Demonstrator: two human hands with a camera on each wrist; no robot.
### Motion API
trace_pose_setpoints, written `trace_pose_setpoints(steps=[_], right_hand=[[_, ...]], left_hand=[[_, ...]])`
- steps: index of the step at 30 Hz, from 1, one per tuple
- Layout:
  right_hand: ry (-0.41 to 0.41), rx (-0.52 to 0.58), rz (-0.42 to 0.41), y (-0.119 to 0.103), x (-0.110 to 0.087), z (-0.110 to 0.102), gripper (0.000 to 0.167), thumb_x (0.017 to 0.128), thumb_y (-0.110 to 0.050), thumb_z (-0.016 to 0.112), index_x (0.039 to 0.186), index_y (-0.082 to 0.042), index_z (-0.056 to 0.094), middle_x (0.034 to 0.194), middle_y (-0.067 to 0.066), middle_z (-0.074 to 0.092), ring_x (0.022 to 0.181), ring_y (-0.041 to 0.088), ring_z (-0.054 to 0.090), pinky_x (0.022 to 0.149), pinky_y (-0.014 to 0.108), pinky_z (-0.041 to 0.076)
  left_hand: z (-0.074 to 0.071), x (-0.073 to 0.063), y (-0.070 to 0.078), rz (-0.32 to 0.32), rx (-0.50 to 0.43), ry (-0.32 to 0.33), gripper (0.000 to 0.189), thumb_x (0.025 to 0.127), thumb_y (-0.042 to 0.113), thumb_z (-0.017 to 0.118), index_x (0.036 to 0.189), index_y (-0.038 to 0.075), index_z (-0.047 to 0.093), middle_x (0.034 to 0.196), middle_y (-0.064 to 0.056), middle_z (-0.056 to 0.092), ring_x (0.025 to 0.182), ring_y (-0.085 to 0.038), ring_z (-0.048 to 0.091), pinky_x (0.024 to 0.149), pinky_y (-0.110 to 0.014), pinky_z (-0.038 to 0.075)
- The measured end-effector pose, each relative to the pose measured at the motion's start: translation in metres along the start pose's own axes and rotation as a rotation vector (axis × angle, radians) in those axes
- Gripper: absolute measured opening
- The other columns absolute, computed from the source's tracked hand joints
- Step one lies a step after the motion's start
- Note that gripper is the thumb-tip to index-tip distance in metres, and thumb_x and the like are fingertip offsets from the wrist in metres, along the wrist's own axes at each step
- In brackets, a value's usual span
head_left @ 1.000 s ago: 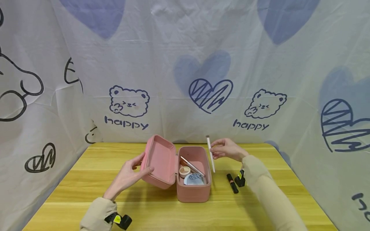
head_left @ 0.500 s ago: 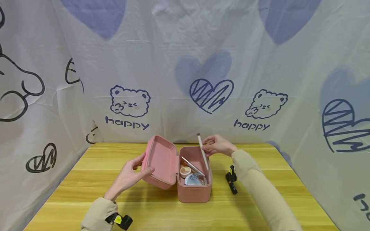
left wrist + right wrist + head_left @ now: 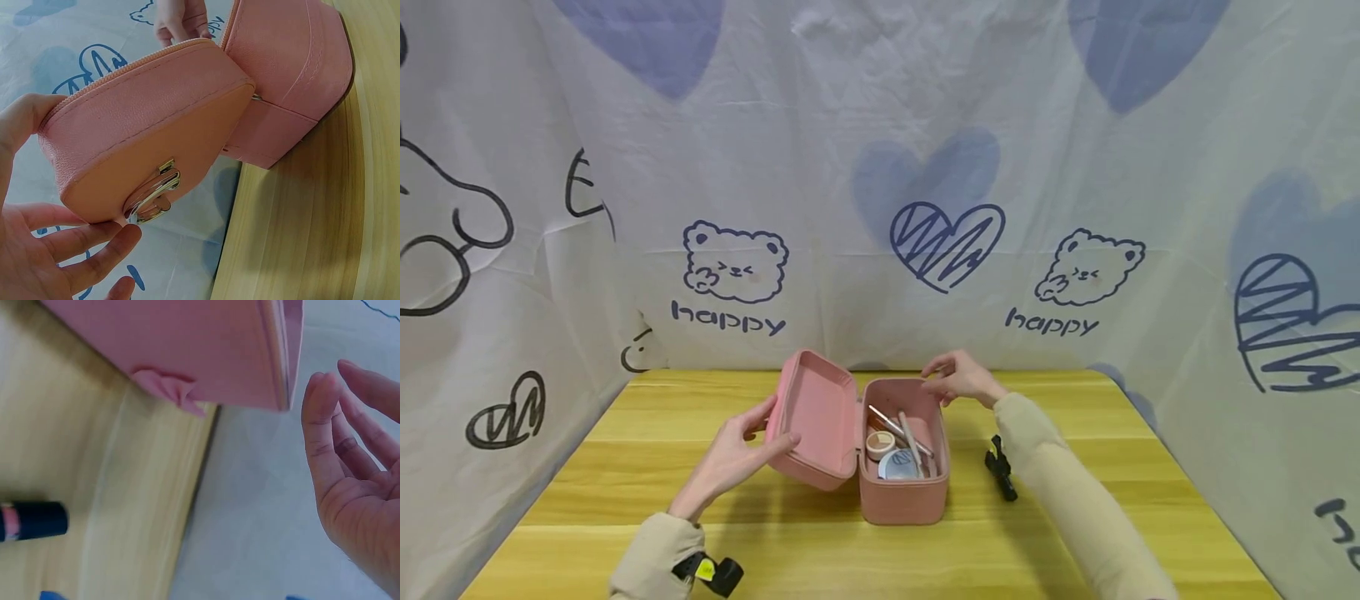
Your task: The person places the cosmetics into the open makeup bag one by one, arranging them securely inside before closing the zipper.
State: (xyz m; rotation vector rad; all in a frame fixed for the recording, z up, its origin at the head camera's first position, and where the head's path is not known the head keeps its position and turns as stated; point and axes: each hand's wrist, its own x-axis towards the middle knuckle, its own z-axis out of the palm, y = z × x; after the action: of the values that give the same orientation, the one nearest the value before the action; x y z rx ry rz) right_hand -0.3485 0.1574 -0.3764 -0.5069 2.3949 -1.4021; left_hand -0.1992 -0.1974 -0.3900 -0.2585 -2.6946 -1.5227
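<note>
My left hand (image 3: 730, 458) holds the raised lid (image 3: 816, 419) of a pink makeup case, thumb over the rim and fingers beneath. In the left wrist view a gold-coloured metal fitting (image 3: 153, 199) shows on the lid's outside. The case body (image 3: 901, 504) stands upright on the table. Inside lie a white-handled makeup brush (image 3: 909, 435), another slim stick (image 3: 882, 419), a small round pot (image 3: 880, 445) and a pale blue compact (image 3: 897, 467). Above the case's back right corner my right hand (image 3: 964, 379) hovers, fingers loosely bent, holding nothing.
A black lipstick tube (image 3: 37, 520) with a pink band lies on the wooden table (image 3: 790, 558), right of the case. A pink bow (image 3: 169, 387) sits on the case's side. Behind the table hangs a printed cloth (image 3: 835, 325).
My right hand has moved left over the case and let go of the white brush, which now lies inside across the compact. The left hand and lid have stayed put.
</note>
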Motion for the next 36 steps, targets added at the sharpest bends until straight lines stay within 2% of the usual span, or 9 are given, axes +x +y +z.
trace_pose_setpoints(steps=[3, 6, 10, 16, 20, 25, 30, 36], right_hand=[[0.037, 0.035, -0.017, 0.007, -0.011, -0.006, 0.036, 0.093, -0.004, 0.067, 0.123, 0.014, 0.060, 0.095, 0.028, 0.072, 0.069, 0.015, 0.066, 0.065, 0.032, 0.060], [0.061, 0.084, -0.038, 0.016, -0.024, -0.011, 0.036, 0.094, -0.005, 0.066, 0.124, 0.014, 0.059, 0.086, 0.013, 0.072, 0.071, 0.016, 0.066, 0.066, 0.031, 0.059], [0.093, 0.151, -0.070, 0.029, -0.040, -0.016, 0.038, 0.095, -0.008, 0.067, 0.126, 0.012, 0.059, 0.086, -0.001, 0.070, 0.076, 0.017, 0.067, 0.070, 0.034, 0.060], [0.134, 0.223, -0.093, 0.049, -0.064, -0.018, 0.043, 0.097, -0.014, 0.067, 0.130, 0.011, 0.056, 0.097, -0.001, 0.070, 0.086, 0.017, 0.070, 0.079, 0.033, 0.061], [0.180, 0.242, -0.077, 0.064, -0.081, -0.020, 0.044, 0.097, -0.015, 0.067, 0.132, 0.010, 0.055, 0.097, -0.004, 0.070, 0.089, 0.018, 0.070, 0.084, 0.039, 0.061], [0.221, 0.230, -0.057, 0.079, -0.104, -0.021, 0.045, 0.097, -0.016, 0.067, 0.132, 0.011, 0.054, 0.094, -0.006, 0.070, 0.086, 0.014, 0.069, 0.082, 0.041, 0.061], [0.184, 0.213, -0.024, 0.094, -0.123, -0.024, 0.046, 0.098, -0.019, 0.066, 0.130, 0.012, 0.054, 0.093, -0.004, 0.072, 0.085, 0.017, 0.071, 0.079, 0.038, 0.061], [0.134, 0.296, 0.079, 0.115, -0.137, -0.028, 0.044, 0.099, -0.017, 0.065, 0.127, 0.015, 0.054, 0.092, 0.001, 0.074, 0.081, 0.014, 0.070, 0.072, 0.030, 0.060]], left_hand=[[0.000, 0.000, 0.000, -0.003, -0.005, 0.004, 0.083, 0.091, 0.036, 0.071, 0.158, 0.006, 0.032, 0.153, -0.021, 0.049, 0.134, -0.037, 0.052, 0.098, -0.039, 0.051], [0.000, 0.000, 0.001, -0.001, -0.010, 0.003, 0.083, 0.091, 0.036, 0.071, 0.158, 0.005, 0.032, 0.153, -0.021, 0.048, 0.134, -0.037, 0.052, 0.098, -0.039, 0.051], [-0.001, 0.000, 0.001, 0.004, -0.010, -0.001, 0.083, 0.092, 0.036, 0.071, 0.158, 0.006, 0.031, 0.155, -0.021, 0.046, 0.135, -0.037, 0.052, 0.098, -0.038, 0.050], [-0.001, 0.000, 0.000, 0.003, -0.013, -0.001, 0.083, 0.091, 0.036, 0.071, 0.158, 0.005, 0.030, 0.156, -0.021, 0.044, 0.134, -0.037, 0.052, 0.097, -0.037, 0.050], [0.000, 0.000, 0.000, 0.009, -0.013, 0.001, 0.083, 0.092, 0.035, 0.071, 0.158, 0.005, 0.030, 0.156, -0.021, 0.044, 0.135, -0.038, 0.052, 0.098, -0.038, 0.050], [0.001, -0.001, 0.000, 0.013, -0.017, 0.000, 0.083, 0.092, 0.035, 0.070, 0.158, 0.004, 0.031, 0.157, -0.021, 0.043, 0.135, -0.038, 0.051, 0.100, -0.041, 0.050], [0.001, 0.000, 0.000, 0.012, -0.014, 0.004, 0.083, 0.092, 0.035, 0.070, 0.157, 0.004, 0.031, 0.156, -0.022, 0.045, 0.134, -0.038, 0.052, 0.100, -0.040, 0.050], [0.001, 0.000, 0.000, 0.015, -0.022, 0.000, 0.083, 0.092, 0.035, 0.070, 0.158, 0.004, 0.030, 0.157, -0.022, 0.043, 0.135, -0.039, 0.052, 0.100, -0.041, 0.049]])
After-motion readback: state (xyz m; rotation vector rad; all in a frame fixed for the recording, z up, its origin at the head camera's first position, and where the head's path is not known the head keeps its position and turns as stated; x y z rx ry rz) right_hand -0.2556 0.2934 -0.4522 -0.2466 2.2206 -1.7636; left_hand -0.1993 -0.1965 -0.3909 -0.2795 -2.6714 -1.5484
